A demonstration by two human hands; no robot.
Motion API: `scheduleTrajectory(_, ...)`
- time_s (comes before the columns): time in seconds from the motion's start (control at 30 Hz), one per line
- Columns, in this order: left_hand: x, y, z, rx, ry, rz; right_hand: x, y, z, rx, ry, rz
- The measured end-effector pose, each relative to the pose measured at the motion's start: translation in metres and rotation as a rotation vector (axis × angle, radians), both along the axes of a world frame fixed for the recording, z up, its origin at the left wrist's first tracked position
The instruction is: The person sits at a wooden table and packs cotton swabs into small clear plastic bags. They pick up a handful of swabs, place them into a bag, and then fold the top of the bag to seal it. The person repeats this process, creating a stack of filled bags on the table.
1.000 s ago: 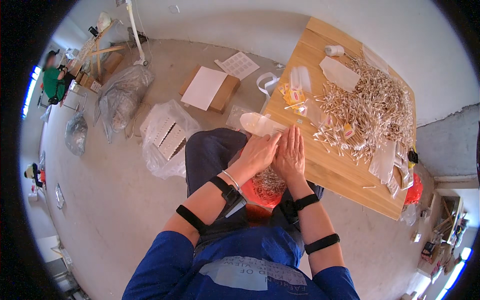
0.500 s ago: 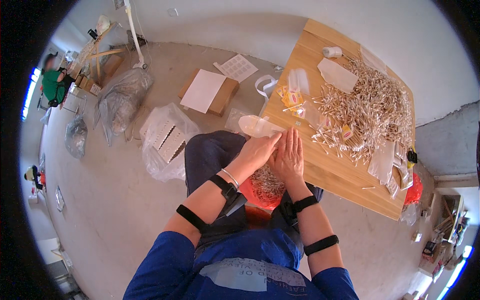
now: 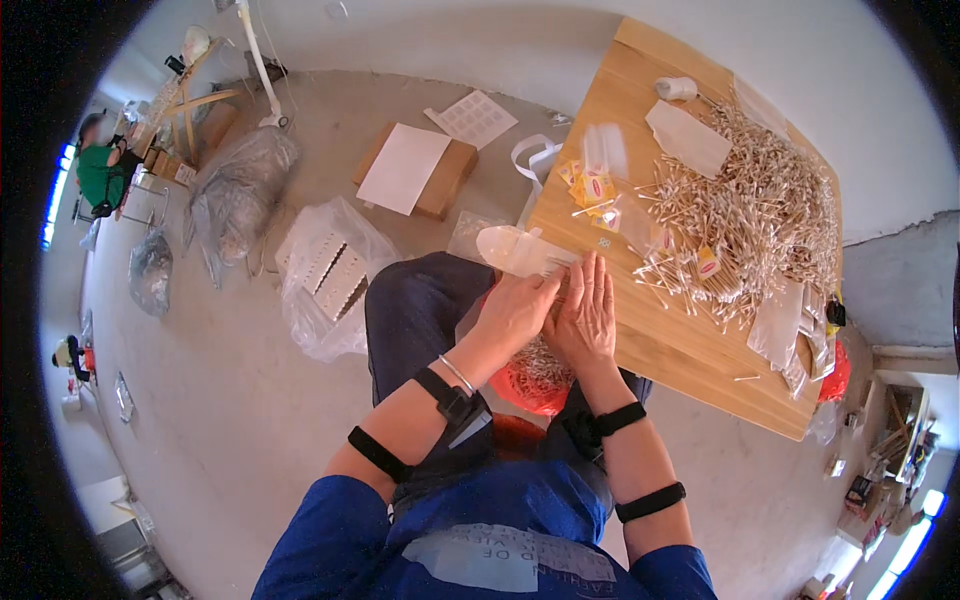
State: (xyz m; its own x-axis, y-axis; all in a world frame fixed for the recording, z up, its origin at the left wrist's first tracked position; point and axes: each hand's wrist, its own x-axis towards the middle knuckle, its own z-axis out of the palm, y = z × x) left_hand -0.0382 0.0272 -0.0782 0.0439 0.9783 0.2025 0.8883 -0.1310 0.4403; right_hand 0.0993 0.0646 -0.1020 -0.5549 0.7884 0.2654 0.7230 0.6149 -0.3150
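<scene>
My left hand (image 3: 512,315) is closed, its fingers bent toward my right hand, at the near left edge of the table. A transparent plastic bag (image 3: 515,250) reaches out beyond its fingertips, with a few thin white tips at the bag's near end. My right hand (image 3: 583,318) lies against the left, fingers straight and side by side. What lies between the palms is hidden. Below them, in my lap, a red bag (image 3: 535,396) holds many cotton swabs (image 3: 540,366). A large heap of cotton swabs (image 3: 770,200) covers the table's far right part.
The wooden table (image 3: 680,345) also bears yellow labels (image 3: 597,189), flat transparent bags (image 3: 603,150) and a white roll (image 3: 676,89). On the floor are a cardboard box (image 3: 447,180) with white paper, a plastic-wrapped white item (image 3: 338,280) and a grey sack (image 3: 245,190). Another person (image 3: 100,178) is far left.
The view has shifted slightly, so the table sits a little further right. My hands stay together at the table edge, and the plastic bag remains at my left fingertips.
</scene>
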Motion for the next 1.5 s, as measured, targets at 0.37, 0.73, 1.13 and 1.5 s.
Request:
scheduleTrajectory(0.37,-0.004,0.000,0.004,-0.151,-0.085,-0.005,-0.005,0.001,0.018,-0.049,-0.196,-0.014)
scheduleTrajectory(0.73,-0.019,0.031,0.025,0.027,-0.020,0.120,-0.004,0.003,0.024,-0.160,-0.112,0.000)
scheduleTrajectory(1.13,-0.021,0.046,0.013,0.013,0.281,-0.006,-0.001,0.000,0.026,-0.149,-0.075,0.020)
scheduleTrajectory(1.5,-0.049,-0.029,0.083,-0.297,0.115,0.059,0.002,0.000,0.024,-0.103,-0.101,-0.007)
